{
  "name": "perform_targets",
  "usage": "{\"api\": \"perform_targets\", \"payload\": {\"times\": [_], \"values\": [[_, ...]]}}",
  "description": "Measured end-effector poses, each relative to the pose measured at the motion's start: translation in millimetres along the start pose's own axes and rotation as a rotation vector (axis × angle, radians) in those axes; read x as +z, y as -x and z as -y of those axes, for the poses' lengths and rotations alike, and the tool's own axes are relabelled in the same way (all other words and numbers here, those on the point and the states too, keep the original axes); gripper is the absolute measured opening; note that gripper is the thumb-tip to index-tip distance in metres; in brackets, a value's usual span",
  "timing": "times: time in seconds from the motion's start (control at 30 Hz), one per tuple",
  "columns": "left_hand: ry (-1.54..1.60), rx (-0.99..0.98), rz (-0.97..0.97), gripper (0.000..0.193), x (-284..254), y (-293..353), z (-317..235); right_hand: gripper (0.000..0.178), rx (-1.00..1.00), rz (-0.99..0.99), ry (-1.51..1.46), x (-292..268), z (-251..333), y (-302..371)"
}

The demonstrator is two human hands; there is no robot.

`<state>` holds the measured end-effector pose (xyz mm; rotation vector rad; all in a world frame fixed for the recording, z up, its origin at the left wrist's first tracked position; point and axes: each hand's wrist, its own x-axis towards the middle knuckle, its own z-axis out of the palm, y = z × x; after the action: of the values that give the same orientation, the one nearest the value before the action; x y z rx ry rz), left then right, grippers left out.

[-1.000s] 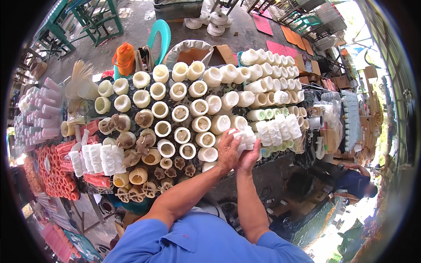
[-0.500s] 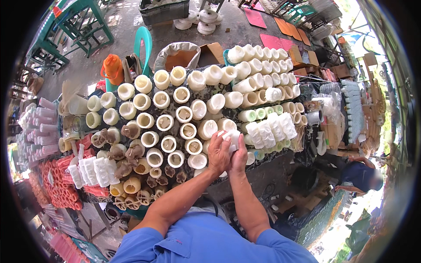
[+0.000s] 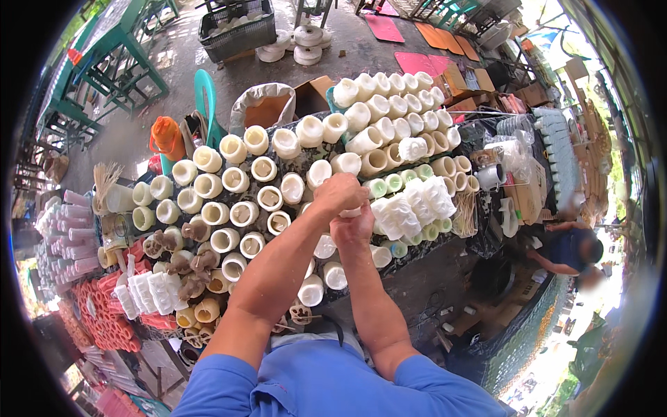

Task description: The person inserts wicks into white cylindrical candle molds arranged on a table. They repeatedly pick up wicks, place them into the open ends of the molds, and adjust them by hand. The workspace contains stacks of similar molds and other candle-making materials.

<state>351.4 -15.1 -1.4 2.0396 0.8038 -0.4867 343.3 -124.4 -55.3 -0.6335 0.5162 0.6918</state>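
My left hand (image 3: 339,192) is closed over the top of a white wax cylinder (image 3: 352,212), and my right hand (image 3: 353,228) cups it from below. Only a sliver of that piece shows between my fingers. Around both hands stand many hollow, cream-white wax cylinders (image 3: 243,213) in loose rows, open ends up, some with a small square piece inside. Just right of my hands lie white wrapped packs (image 3: 417,206) with pale green hollow cylinders (image 3: 393,183) beside them. Two upright cylinders (image 3: 335,276) stand left of my right forearm.
Stacked white cylinders (image 3: 379,105) fill the table's far right. Brown flower-shaped pieces (image 3: 201,260) and red tubes (image 3: 104,316) lie left. Beyond the table are a green chair (image 3: 206,104), an orange jug (image 3: 167,137) and a sack (image 3: 260,104). Another person (image 3: 566,247) sits right.
My view has shifted, so the table layout sits differently in it. My left hand has turned over the top of the held cylinder, which is now mostly hidden between both hands.
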Motion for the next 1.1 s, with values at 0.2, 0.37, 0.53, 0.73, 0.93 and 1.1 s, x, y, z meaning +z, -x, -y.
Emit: {"api": "perform_targets", "payload": {"times": [0.2,0.37,0.53,0.73,0.93,1.1], "values": [[-0.015,0.262,0.030,0.045,-10,-20,25,0.043,0.085,-0.213,-0.126,6,11,6],[0.602,0.076,0.014,0.040,-2,-5,46,0.035,0.076,-0.127,-0.108,-7,14,0],[0.984,0.163,-0.005,0.040,4,3,68,0.034,0.104,-0.241,-0.188,-22,24,-10],[0.628,0.257,-0.245,0.043,-4,84,90,0.024,0.010,0.288,0.244,-16,27,33],[0.288,0.179,-0.654,0.036,-38,177,168,0.020,0.089,0.427,0.700,11,-10,64],[-0.029,-0.031,-0.823,0.027,-93,179,261,0.027,0.099,0.439,1.149,27,-59,70]]}}
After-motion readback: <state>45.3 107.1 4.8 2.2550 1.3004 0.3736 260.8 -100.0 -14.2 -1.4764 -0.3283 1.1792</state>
